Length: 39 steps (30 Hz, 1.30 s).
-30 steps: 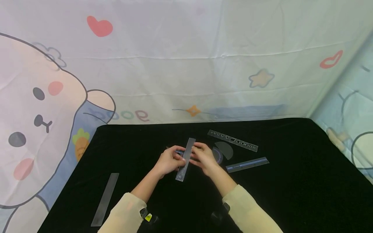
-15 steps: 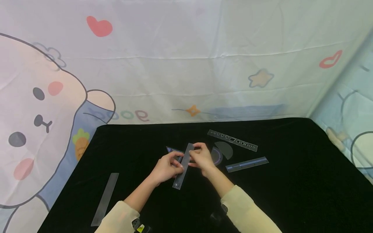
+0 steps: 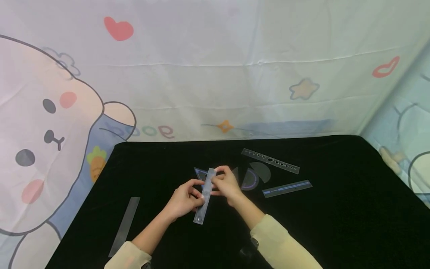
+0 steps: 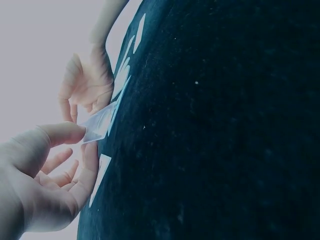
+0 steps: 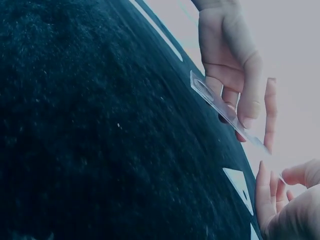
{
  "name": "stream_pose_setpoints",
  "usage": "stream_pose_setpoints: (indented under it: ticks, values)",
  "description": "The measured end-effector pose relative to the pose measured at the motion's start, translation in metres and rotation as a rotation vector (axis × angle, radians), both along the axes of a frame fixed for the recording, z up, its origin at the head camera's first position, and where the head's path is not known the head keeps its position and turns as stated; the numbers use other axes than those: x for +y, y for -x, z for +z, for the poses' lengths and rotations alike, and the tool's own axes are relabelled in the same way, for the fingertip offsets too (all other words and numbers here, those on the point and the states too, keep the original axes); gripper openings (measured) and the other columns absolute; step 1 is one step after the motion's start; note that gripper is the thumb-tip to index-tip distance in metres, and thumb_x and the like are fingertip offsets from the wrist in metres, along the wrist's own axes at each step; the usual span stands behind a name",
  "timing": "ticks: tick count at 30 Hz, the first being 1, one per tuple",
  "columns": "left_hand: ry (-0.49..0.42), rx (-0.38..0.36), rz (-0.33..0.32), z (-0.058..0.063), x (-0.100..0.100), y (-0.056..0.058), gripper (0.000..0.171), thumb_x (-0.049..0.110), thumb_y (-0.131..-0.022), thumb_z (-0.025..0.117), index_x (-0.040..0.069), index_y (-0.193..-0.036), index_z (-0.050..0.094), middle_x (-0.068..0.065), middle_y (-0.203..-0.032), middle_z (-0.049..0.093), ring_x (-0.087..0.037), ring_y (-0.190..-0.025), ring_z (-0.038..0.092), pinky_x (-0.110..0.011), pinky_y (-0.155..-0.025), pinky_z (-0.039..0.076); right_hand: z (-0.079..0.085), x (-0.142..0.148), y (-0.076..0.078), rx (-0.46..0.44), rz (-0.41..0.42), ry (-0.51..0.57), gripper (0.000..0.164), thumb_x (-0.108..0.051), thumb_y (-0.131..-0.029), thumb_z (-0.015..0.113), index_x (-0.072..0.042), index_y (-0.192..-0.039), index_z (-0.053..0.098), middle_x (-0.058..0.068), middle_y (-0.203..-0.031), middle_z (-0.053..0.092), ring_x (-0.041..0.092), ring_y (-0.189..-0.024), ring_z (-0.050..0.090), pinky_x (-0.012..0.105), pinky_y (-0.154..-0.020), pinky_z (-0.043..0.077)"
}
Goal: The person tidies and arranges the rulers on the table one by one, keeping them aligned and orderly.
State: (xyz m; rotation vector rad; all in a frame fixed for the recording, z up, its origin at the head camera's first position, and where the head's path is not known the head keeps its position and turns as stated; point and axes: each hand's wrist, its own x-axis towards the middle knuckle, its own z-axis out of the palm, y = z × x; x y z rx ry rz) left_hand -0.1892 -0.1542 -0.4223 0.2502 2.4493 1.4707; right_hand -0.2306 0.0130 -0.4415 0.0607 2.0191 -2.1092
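Note:
A clear flat ruler (image 3: 205,194) with a round hole near its lower end is held tilted between both hands. My left hand (image 3: 184,198) pinches its left edge below the middle, thumb on top, as the left wrist view also shows. Near the upper end, my right hand (image 3: 226,185) pinches the other edge between thumb and fingers. Behind the ruler lies a set square (image 3: 200,173) with blue markings, partly covered. Just right of the right hand shows part of a clear triangular piece (image 3: 236,174).
On the black cloth (image 3: 342,209), a protractor (image 3: 250,181) and a plain half-disc (image 3: 262,172) lie right of the hands. Farther back is a stencil ruler (image 3: 270,161), with a blue-striped ruler (image 3: 287,188) nearer. A long plain strip (image 3: 125,226) lies at the left.
Both hands have moved left and toward the person with the ruler. More of the set square and a triangular piece by the right hand have come into sight.

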Motion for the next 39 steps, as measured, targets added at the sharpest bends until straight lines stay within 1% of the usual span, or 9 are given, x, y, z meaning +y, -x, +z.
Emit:
stream_pose_setpoints:
  ticks: [5,13,20,26,31,35,39]
  values:
    - [0.016,0.013,0.012,0.001,-0.008,-0.007,0.054,0.003,-0.079,0.065,0.011,-0.129,0.045,-0.009,-0.088,0.059,-0.018,-0.068,0.061,-0.03,-0.057,0.055,0.001,-0.008,-0.002,0.021,0.032,-0.017,0.036,-0.003,-0.085,0.055,-0.006,-0.118,0.041,0.018,-0.1,0.056,0.019,-0.071,0.058,0.035,-0.061,0.057]
    - [0.058,0.065,0.052,0.0,-0.021,-0.017,0.054,0.001,-0.078,0.066,0.01,-0.127,0.047,-0.007,-0.084,0.057,-0.017,-0.062,0.059,-0.028,-0.053,0.053,-0.003,-0.025,-0.005,0.045,0.054,-0.016,0.036,-0.003,-0.085,0.057,-0.005,-0.117,0.042,0.015,-0.096,0.055,0.017,-0.069,0.055,0.034,-0.058,0.057]
    - [0.067,0.043,0.078,-0.001,-0.033,-0.024,0.054,-0.002,-0.077,0.066,0.01,-0.126,0.048,-0.008,-0.083,0.056,-0.017,-0.062,0.059,-0.028,-0.053,0.054,-0.006,-0.04,-0.008,0.04,0.069,-0.009,0.034,-0.001,-0.083,0.057,-0.004,-0.115,0.043,0.014,-0.093,0.055,0.017,-0.067,0.059,0.034,-0.056,0.057]
    - [0.072,0.023,0.087,-0.003,-0.044,-0.031,0.052,0.0,-0.078,0.066,0.009,-0.126,0.049,-0.008,-0.084,0.057,-0.018,-0.065,0.059,-0.028,-0.054,0.054,-0.009,-0.051,-0.015,0.031,0.07,-0.021,0.033,-0.001,-0.083,0.058,-0.005,-0.114,0.044,0.013,-0.091,0.055,0.017,-0.067,0.058,0.032,-0.056,0.057]
    - [0.08,0.029,0.103,-0.004,-0.05,-0.037,0.046,0.0,-0.079,0.065,0.007,-0.122,0.051,-0.008,-0.084,0.057,-0.018,-0.066,0.059,-0.027,-0.053,0.054,-0.012,-0.061,-0.02,0.031,0.049,-0.014,0.037,0.0,-0.084,0.058,-0.005,-0.117,0.042,0.012,-0.09,0.055,0.016,-0.066,0.058,0.032,-0.054,0.056]
    - [0.098,0.042,0.127,-0.005,-0.055,-0.042,0.042,0.0,-0.079,0.065,0.007,-0.12,0.054,-0.007,-0.083,0.058,-0.017,-0.065,0.059,-0.025,-0.052,0.053,-0.012,-0.068,-0.024,0.04,0.032,-0.041,0.04,-0.002,-0.085,0.058,-0.007,-0.12,0.04,0.011,-0.09,0.055,0.016,-0.066,0.059,0.031,-0.052,0.056]
    - [0.117,0.05,0.16,-0.005,-0.059,-0.045,0.042,0.0,-0.079,0.065,0.007,-0.119,0.055,-0.006,-0.083,0.058,-0.015,-0.064,0.058,-0.024,-0.051,0.053,-0.011,-0.075,-0.027,0.066,0.027,-0.064,0.04,-0.001,-0.084,0.058,-0.007,-0.119,0.04,0.01,-0.088,0.056,0.015,-0.064,0.059,0.029,-0.051,0.056]
